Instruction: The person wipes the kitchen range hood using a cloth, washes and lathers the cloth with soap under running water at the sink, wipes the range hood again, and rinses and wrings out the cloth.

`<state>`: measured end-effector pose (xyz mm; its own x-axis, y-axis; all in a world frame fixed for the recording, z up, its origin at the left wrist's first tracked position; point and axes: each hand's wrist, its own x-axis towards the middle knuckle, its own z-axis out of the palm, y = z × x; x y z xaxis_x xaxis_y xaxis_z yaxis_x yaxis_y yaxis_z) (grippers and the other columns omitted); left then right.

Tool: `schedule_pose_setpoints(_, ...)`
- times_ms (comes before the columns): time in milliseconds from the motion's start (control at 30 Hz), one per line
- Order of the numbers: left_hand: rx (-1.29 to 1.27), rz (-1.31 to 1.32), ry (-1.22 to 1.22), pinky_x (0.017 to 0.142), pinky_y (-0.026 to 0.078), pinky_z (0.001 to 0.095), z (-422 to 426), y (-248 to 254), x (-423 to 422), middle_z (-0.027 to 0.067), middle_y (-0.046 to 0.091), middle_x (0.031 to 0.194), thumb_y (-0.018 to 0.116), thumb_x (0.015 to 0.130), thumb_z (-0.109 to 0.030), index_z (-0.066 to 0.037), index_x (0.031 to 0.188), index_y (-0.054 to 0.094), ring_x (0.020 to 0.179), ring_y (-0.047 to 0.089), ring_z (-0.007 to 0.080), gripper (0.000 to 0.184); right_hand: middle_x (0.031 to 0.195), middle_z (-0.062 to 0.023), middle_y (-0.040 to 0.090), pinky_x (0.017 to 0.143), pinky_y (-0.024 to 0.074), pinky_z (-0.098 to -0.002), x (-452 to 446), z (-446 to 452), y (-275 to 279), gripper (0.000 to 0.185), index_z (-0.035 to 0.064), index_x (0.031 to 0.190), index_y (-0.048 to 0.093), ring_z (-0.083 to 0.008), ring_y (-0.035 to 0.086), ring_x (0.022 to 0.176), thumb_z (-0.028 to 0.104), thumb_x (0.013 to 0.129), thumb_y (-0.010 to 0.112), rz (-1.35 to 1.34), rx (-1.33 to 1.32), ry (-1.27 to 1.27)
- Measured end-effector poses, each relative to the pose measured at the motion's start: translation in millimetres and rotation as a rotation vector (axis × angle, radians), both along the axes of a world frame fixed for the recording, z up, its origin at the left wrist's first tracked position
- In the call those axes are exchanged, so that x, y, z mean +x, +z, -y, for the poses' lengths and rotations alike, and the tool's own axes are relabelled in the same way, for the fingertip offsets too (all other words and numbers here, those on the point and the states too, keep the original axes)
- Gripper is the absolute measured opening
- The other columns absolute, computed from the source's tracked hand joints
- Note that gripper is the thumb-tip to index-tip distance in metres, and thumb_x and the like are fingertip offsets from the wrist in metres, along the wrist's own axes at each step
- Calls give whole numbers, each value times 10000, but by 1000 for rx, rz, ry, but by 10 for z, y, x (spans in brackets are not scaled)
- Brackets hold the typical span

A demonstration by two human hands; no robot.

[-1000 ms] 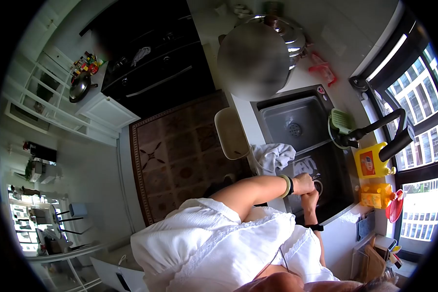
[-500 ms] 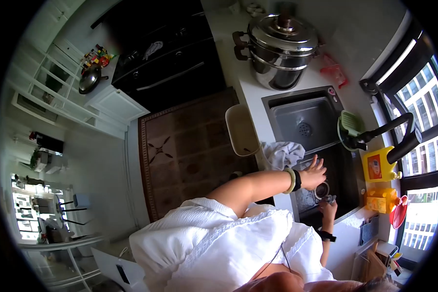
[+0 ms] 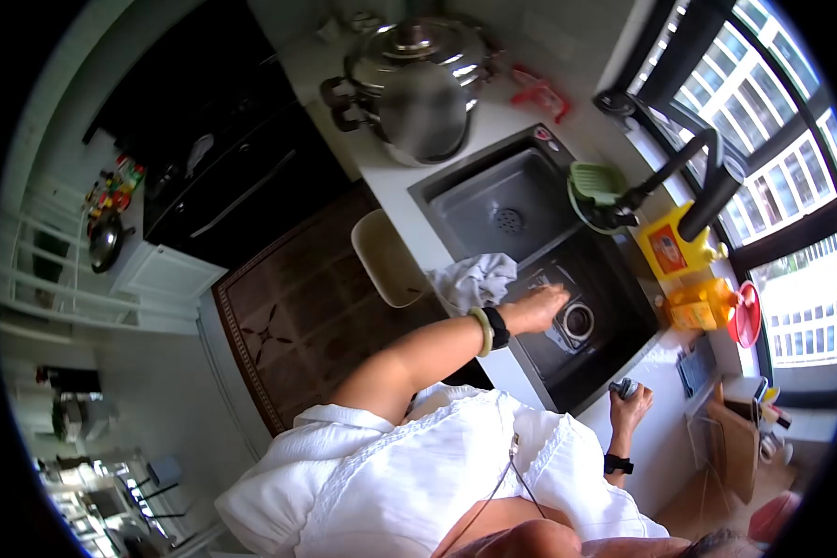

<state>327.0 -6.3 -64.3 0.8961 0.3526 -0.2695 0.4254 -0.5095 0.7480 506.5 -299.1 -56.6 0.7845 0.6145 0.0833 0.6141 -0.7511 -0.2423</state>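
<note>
My left hand, with a pale bangle and a black band at the wrist, is over the near basin of the double sink. Its fingers are bent and blurred, so their grip is unclear. Beside it on the basin floor is a round drain ring with pale, shiny patches around it. A crumpled grey cloth lies over the counter edge just behind this hand. Past the sink's end, my right hand is closed around a small dark grey object whose kind I cannot make out.
A large steel steamer pot stands beyond the far basin. Along the window side are a black faucet, a green drainer, a yellow jug and an orange bottle. Below the counter edge is a beige bin.
My view has turned and shifted. My right hand has moved out of the near basin toward me with the grey object. The left hand's fingers, spread before, are now drawn closer together.
</note>
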Motion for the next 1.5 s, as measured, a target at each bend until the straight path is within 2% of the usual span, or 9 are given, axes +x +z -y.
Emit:
schedule_pose_setpoints(67, 242, -28, -4, 1034, 341, 533, 70, 308, -91, 213, 38, 1519, 663, 722, 5, -92, 1466, 103, 1350, 153, 495, 936, 1006, -226, 553, 842, 430, -474, -16, 159, 13, 468, 26, 1044, 584, -399, 518, 954, 194, 651, 775, 2, -9, -94)
schedule_pose_setpoints(233, 405, 67, 8, 1060, 167, 639, 40, 27, 56, 202, 375, 1381, 682, 723, -128, -7, 919, 694, 1358, 180, 447, 231, 907, -203, 612, 766, 459, -460, -127, 287, -41, 502, 82, 1108, 585, -378, 566, 886, 240, 667, 767, -89, 76, -191)
schedule_pose_setpoints(300, 448, 56, 26, 1072, 96, 638, 61, 131, 0, 214, 306, 1442, 685, 737, -208, -33, 1114, 644, 1377, 113, 462, 418, 925, -166, 614, 793, 450, -442, -166, 302, -92, 418, 76, 1038, 621, -358, 552, 903, 215, 669, 758, -45, 111, -48)
schedule_pose_setpoints(467, -240, -88, 212, 1116, 48, 535, -41, 441, -57, 228, 203, 1493, 625, 831, -493, -78, 1449, 253, 1385, 69, 452, 832, 1166, -148, 542, 931, 372, -463, -196, 263, -103, 443, 53, 1040, 634, -341, 446, 1112, 256, 664, 750, -91, -70, -122)
schedule_pose_setpoints(567, -990, 348, 336, 1127, 46, 487, -239, 635, -296, 232, 168, 1503, 482, 839, -662, -16, 1436, 247, 1393, 94, 414, 911, 1307, -168, 455, 994, 335, -473, -74, 355, -256, 595, 58, 1159, 585, -360, 378, 1221, 277, 637, 770, -124, -239, -192)
schedule_pose_setpoints(700, -1085, 490, 493, 1119, 26, 490, -469, 1588, -964, 233, 207, 1492, 197, 867, -734, 11, 1430, 241, 1396, 151, 364, 935, 1481, -180, 246, 1020, 282, -595, 60, 376, -106, 912, 75, 1346, 433, -391, 228, 1348, 361, 579, 836, -385, -414, -203)
schedule_pose_setpoints(1000, -797, 686, 674, 1113, -22, 496, -727, 2339, -2422, 232, 180, 1501, 286, 864, -710, 49, 1422, 228, 1414, 88, 348, 944, 1524, -130, 164, 990, 216, -706, -289, -83, 399, 913, 146, 1414, 322, -408, 136, 1390, 254, 652, 812, -149, -270, -89)
schedule_pose_setpoints(1167, -728, 1009, 691, 1098, 164, 481, -475, 3266, -3632, 234, 293, 1459, 177, 879, -710, 37, 1399, 308, 1343, 294, 370, 920, 1521, -108, 175, 1031, 186, -676, -1306, -1029, 876, 801, 143, 1398, 348, -384, 112, 1402, 230, 715, 758, -160, -156, 107)
schedule_pose_setpoints(1500, 186, 1140, 713, 1116, 130, 510, 178, 4333, -5954, 299, 177, 1472, 219, 846, -745, 62, 1427, 174, 1370, 193, 432, 996, 1503, -111, 233, 1033, 191, -647, -3481, -2580, 831, 702, 122, 1369, 397, -364, 135, 1404, 229, 753, 714, -191, -117, 552)
